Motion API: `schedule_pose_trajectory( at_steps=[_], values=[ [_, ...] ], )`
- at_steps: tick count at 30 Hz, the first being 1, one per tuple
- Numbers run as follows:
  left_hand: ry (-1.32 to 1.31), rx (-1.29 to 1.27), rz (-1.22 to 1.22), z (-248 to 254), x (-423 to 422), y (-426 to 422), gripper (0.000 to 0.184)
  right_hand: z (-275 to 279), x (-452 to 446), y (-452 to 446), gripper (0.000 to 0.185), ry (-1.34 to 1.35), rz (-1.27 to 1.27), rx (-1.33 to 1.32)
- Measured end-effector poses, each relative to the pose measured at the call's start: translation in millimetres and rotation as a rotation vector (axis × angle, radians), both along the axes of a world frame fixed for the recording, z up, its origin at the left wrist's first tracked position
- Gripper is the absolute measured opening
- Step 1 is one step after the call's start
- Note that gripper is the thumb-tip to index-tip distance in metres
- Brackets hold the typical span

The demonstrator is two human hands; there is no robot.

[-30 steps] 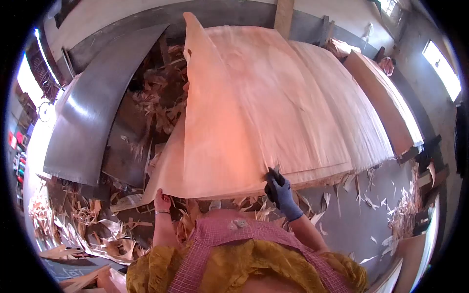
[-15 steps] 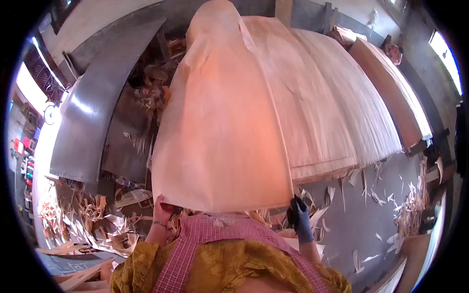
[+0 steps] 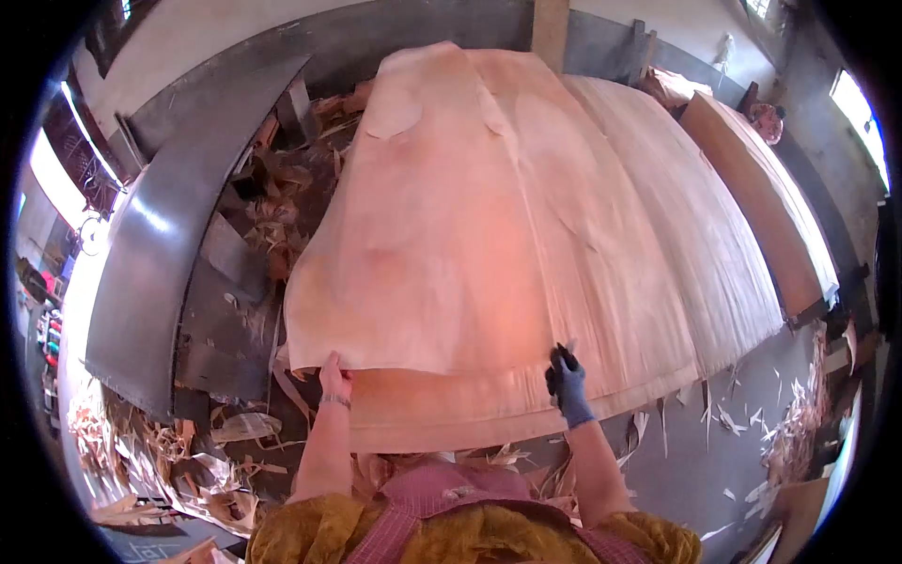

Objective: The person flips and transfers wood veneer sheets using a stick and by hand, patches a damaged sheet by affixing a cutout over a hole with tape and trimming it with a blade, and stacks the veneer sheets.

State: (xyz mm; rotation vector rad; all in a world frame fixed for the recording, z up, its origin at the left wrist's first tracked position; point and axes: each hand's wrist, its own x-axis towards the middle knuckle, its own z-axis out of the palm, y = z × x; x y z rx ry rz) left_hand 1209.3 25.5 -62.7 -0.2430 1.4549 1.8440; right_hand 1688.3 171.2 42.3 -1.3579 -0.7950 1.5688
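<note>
A large, thin sheet of wood veneer (image 3: 423, 273), pale pinkish tan, lies over a stack of similar veneer sheets (image 3: 432, 414), whose front edge shows below it. My bare left hand (image 3: 335, 378), with a band at the wrist, pinches the top sheet's front edge near its left corner. At the right front corner is my right hand (image 3: 567, 383), in a blue-grey and black glove, its fingers closed at the sheet's edge. A small pale tip pokes up by those fingers; I cannot make out what it is.
More veneer piles (image 3: 676, 197) adjoin on the right, with a brown-sided stack (image 3: 752, 207) beyond. On the left stands a dark, shiny panel (image 3: 160, 235). Torn veneer scraps (image 3: 235, 479) litter the floor at the left and right.
The raised veneer sheet has come down flat on the stack, its far end dropping. Both hands moved forward, away from my body, uncovering the stack's front edge.
</note>
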Motion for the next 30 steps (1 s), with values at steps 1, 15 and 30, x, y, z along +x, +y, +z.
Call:
schedule_pose_trajectory(
  at_steps=[1, 15, 30],
  values=[
    [-0.031, 0.017, 0.01, 8.8, 8.9, -9.3, 0.019, -1.9, 19.0, -5.2, 0.034, 0.0, -0.013, -0.025],
    [-0.059, -0.169, -0.131, -51.4, 166.7, -23.5, 0.026, -72.7, 216.5, 3.0, 0.01, -0.269, -0.126, 0.002],
    [-0.072, -0.128, -0.071, -134.1, 261.1, -24.0, 0.033, -124.1, 332.4, 3.4, 0.032, -0.274, -0.225, -0.01]
  ],
)
